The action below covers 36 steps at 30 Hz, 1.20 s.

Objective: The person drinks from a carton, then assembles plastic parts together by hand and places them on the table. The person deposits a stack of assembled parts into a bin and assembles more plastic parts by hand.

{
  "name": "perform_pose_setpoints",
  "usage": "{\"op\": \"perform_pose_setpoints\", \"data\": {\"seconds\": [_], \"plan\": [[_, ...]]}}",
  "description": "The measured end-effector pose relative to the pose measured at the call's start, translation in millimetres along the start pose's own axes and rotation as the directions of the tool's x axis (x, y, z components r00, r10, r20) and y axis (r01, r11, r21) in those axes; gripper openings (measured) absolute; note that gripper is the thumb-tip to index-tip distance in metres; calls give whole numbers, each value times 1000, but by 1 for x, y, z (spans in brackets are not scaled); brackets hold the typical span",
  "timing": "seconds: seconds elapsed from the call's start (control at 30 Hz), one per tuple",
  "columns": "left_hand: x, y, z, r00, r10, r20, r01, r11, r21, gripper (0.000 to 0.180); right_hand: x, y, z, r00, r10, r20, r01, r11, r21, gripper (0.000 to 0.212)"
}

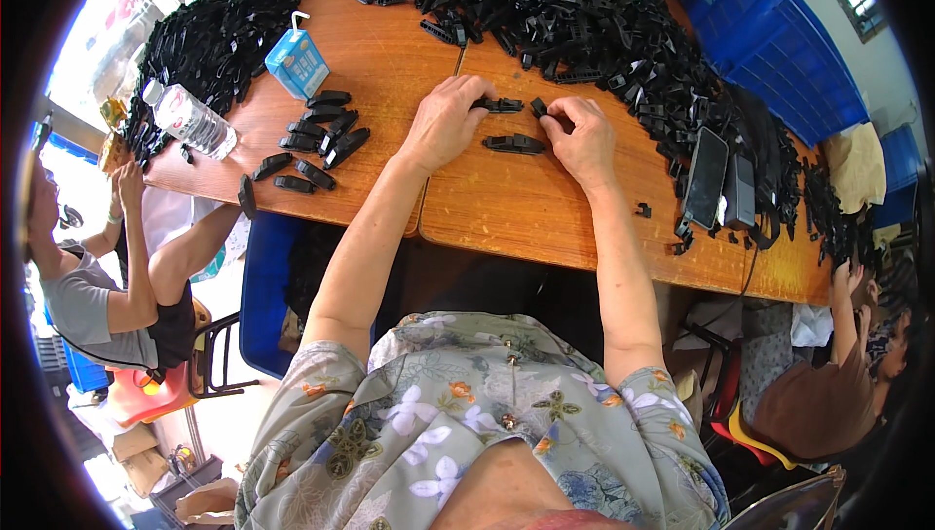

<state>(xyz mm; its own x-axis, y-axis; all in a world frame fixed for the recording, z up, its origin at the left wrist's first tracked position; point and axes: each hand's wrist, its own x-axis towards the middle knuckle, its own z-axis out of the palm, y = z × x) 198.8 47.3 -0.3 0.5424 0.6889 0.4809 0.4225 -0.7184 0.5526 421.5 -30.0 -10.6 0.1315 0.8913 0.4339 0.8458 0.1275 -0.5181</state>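
The left hand (446, 121) over there grips one end of a slim black piece (504, 105) pointing toward the right hand (581, 140), whose thumb and fingers pinch a small black part (539, 107). Between the two hands, nearer the wearer, a second black piece (514, 144) lies on the wooden table (506, 199); beyond them spreads a big dark heap (565, 23).

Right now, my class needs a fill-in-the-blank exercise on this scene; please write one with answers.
A bent white ____ sticks out of the blue drink carton.
The plastic bottle is to the carton's ____.
The small part in the right hand is coloured ____.
The phone is nearer the ____ hand than the other.
Missing words: straw; left; black; right.
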Motion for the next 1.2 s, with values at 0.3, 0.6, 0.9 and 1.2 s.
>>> {"op": "perform_pose_setpoints", "data": {"seconds": [0.3,0.6,0.9,1.2], "plan": [[-1,3,6,981,-191,38,194,972,-132,32,0,-1,5,991,-95,-94,109,981,163,17],[0,7,2,972,-227,61,235,953,-192,29,2,-2,3,989,-139,-53,149,950,274,17],[2,8,3,962,-260,80,271,942,-200,27,-1,-5,5,999,21,-25,-7,880,476,14],[1,8,4,965,-252,69,261,941,-214,26,0,-5,8,989,-136,-61,148,948,282,16]]}}
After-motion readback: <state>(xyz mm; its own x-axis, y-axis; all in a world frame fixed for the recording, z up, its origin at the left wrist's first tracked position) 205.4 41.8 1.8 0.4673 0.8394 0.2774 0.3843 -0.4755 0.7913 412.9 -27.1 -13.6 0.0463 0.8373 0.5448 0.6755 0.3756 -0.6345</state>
